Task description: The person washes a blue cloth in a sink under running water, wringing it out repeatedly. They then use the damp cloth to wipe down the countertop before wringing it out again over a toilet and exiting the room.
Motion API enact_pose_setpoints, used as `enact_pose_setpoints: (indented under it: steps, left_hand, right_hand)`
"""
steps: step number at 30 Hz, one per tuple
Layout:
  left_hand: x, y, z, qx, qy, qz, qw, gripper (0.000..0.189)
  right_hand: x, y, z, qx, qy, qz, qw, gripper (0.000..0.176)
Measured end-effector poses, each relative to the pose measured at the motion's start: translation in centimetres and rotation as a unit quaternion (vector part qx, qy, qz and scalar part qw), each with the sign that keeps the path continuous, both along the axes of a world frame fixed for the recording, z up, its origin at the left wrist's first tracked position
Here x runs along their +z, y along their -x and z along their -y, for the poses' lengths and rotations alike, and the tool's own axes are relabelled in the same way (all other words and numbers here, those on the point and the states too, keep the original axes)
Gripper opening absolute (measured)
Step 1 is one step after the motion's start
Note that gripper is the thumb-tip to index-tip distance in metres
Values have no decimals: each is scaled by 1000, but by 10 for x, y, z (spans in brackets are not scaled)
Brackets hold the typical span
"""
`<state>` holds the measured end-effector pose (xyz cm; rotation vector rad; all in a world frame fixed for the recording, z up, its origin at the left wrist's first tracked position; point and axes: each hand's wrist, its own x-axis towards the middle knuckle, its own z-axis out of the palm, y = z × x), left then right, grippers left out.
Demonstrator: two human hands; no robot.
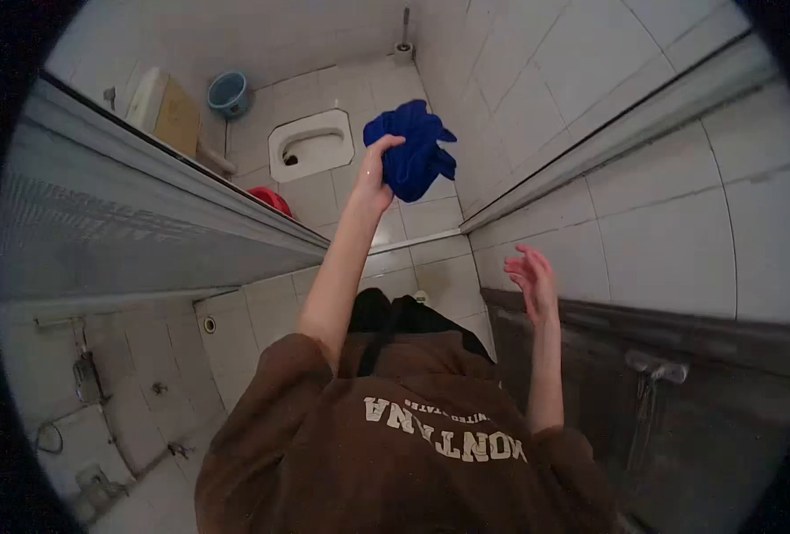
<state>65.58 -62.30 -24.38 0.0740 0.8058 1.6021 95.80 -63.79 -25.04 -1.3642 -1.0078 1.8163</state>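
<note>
In front of me, at the doorway to the toilet area, my left hand (375, 178) is closed on a crumpled blue cloth (417, 151). The thumb lies over its near side, and the other fingers are mostly hidden behind the fabric. The cloth hangs in loose folds above the tiled floor. Lower and to the right, my right hand (533, 280) is raised near the tiled wall with its fingers apart and slightly bent. Nothing is in it, and it is apart from the cloth.
Ahead, a squat toilet (311, 147) is set in the floor. Left of it are a blue bucket (228, 94) and a red basin (270, 200). A toilet brush holder (402, 52) stands in the far corner. A glass partition (173, 169), a dark door (573, 365) and its handle (657, 367) flank me.
</note>
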Motion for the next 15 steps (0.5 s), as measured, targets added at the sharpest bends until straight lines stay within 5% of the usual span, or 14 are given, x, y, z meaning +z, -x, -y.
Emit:
enact_pose_setpoints:
  steps: [8,15]
  left_hand:
    - [34,63,-33,164,9,-117,979,35]
    - [25,133,-92,235,-124,-129,955,47]
  right_hand:
    - [-3,122,-113,206,59,-76,974,26]
    - [-9,241,-208,285,128,-220,924,33]
